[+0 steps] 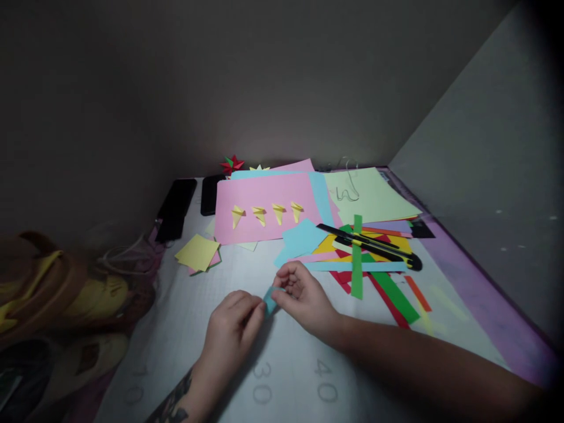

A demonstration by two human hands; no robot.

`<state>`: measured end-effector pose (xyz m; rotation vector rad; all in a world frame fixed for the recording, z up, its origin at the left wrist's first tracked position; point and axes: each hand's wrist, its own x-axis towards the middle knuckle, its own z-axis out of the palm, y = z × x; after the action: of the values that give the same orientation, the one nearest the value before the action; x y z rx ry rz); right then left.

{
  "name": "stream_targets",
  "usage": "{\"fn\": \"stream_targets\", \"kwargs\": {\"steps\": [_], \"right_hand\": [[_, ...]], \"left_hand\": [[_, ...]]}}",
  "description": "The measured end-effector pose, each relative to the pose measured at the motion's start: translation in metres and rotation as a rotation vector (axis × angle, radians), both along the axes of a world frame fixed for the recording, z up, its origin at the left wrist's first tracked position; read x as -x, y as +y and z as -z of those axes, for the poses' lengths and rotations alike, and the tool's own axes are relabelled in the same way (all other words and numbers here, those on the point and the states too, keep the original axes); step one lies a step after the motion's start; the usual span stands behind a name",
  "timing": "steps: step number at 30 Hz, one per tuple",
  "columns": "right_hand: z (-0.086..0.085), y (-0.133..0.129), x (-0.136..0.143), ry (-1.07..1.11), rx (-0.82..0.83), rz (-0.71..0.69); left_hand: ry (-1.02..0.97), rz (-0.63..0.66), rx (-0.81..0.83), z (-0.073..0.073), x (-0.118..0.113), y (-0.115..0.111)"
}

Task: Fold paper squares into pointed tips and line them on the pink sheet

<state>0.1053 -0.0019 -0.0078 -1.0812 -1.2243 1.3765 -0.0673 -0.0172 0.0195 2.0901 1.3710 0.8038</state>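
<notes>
Between my two hands is a small folded piece of light blue paper (271, 302). My left hand (231, 323) pinches its lower left end between thumb and fingers. At the other end, my right hand (304, 296) grips it with thumb and fingertips, the remaining fingers curled. Beyond the hands, several folded yellow paper pieces (278, 214) stand in a row on a pink sheet (247, 191). A stack of square papers with a yellow one (198, 251) on top lies to the left.
A box cutter (383, 249) and a second black-handled cutter lie on coloured paper strips (396, 296) at the right. Pale green sheets (374, 200) with a thin wire lie behind. Dark phones (178, 197) and a red paper star (232, 164) stand near the wall. Bags (66, 294) crowd the left.
</notes>
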Motion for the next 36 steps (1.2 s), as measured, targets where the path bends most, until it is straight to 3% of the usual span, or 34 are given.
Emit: {"fn": "stream_targets", "kwargs": {"steps": [4,7,15,21,29,36], "right_hand": [[-0.003,0.001,0.0,-0.097,0.062,-0.13],[-0.005,0.002,0.0,-0.215,-0.011,-0.157],[-0.007,0.006,-0.002,-0.245,-0.068,-0.083],[-0.011,0.002,-0.006,-0.219,-0.115,-0.085],[-0.02,0.003,-0.024,-0.219,-0.184,0.043],[-0.009,-0.003,-0.033,-0.257,-0.242,0.2]], "left_hand": [[-0.137,-0.113,0.089,-0.002,-0.002,0.002],[-0.191,-0.125,0.128,-0.003,-0.003,0.002],[-0.213,-0.182,0.199,-0.002,-0.004,0.004],[-0.367,-0.022,0.283,-0.001,-0.011,0.003],[-0.213,0.027,0.178,-0.02,-0.034,0.019],[-0.142,0.03,0.224,-0.013,-0.051,0.024]]}}
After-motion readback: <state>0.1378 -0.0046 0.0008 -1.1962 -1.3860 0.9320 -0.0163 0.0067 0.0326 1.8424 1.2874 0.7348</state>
